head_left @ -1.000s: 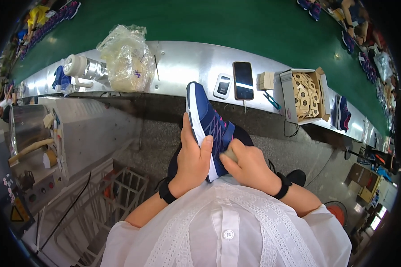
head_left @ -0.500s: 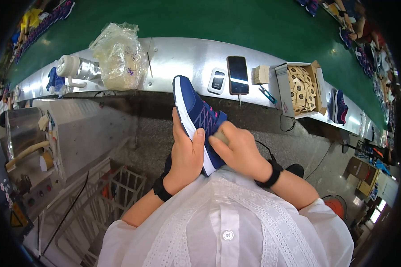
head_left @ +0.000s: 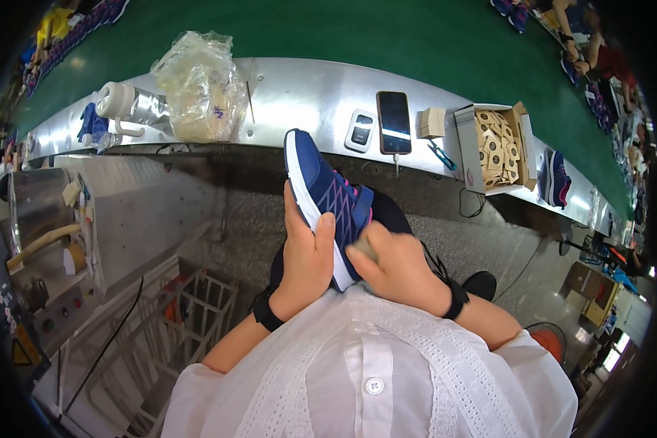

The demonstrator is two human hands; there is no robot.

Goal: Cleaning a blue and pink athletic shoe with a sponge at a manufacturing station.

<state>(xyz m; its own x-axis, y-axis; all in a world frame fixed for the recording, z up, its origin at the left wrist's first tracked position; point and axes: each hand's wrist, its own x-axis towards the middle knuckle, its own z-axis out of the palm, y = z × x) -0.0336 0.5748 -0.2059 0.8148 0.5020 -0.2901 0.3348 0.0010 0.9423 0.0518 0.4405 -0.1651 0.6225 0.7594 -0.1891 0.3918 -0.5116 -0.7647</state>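
A dark blue sneaker (head_left: 315,175) with a white sole and pink trim is held upright before my chest, its toe pointing away from me. My left hand (head_left: 304,252) is closed round the sole side, thumb over the edge. In my closed right hand (head_left: 405,271) is a small beige block (head_left: 366,250), pressed against the shoe's right side near the heel. The block is partly covered by my fingers and blurred, so its exact kind is not clear.
Along the metal ledge (head_left: 299,87) stand a plastic bag (head_left: 201,95), a clear jug (head_left: 144,108), a phone (head_left: 394,120), thread snips (head_left: 442,155), a box of tags (head_left: 469,150) and another sneaker (head_left: 558,179). Beyond lies a green belt (head_left: 343,33); a machine (head_left: 150,219) stands left.
My right hand has moved with the beige block down the shoe's side toward the heel. My left hand keeps its hold, and the shoe has hardly shifted.
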